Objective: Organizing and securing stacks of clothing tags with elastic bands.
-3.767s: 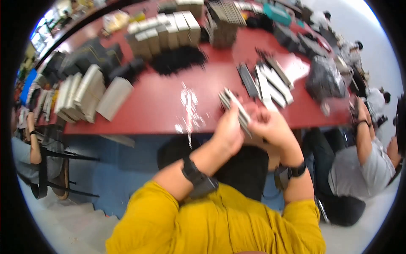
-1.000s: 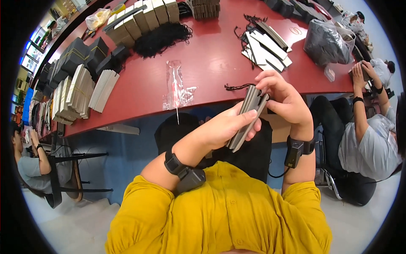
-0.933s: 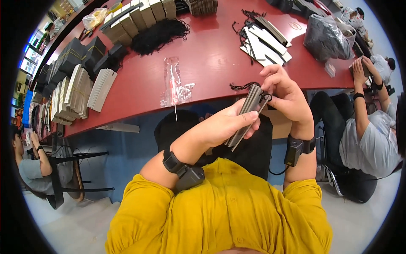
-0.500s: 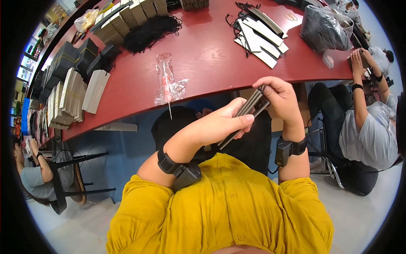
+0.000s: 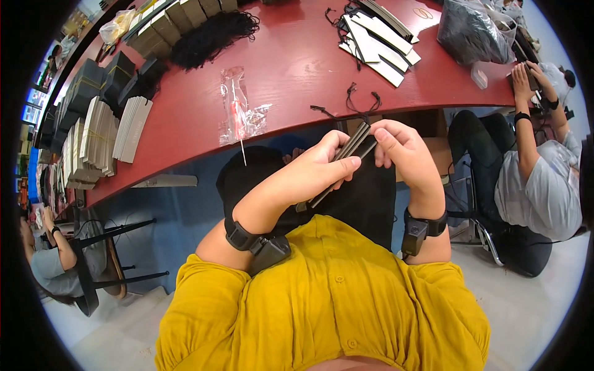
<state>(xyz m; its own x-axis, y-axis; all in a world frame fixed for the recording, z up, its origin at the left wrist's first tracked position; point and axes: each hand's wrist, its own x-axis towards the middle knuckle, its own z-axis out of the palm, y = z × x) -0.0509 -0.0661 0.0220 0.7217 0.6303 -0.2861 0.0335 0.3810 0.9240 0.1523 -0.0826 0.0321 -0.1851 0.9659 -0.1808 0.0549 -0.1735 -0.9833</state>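
Note:
In front of my chest, my left hand (image 5: 322,167) is closed around a small stack of thin, stiff grey-brown strips (image 5: 355,143), seen edge-on and tilted up to the right. Its thumb presses across their side. My right hand (image 5: 402,148) is at the upper right of the stack, thumb and fingers closed on the outermost edge; the exact contact is partly hidden. Knotted black cords (image 5: 354,106) spread from the strips' upper end over the table's near edge.
On the red table (image 5: 291,74) lie a red-handled screwdriver (image 5: 237,114) in clear plastic, white tags (image 5: 380,49), black cords (image 5: 213,40), stacked pale strips (image 5: 132,130) and a grey plastic-wrapped bundle (image 5: 475,34). Co-workers sit at right (image 5: 535,167) and far left (image 5: 55,260).
My right hand has slid from the strips' top end to their right side. The stack has shifted slightly left, and its black cords now show spread out above it.

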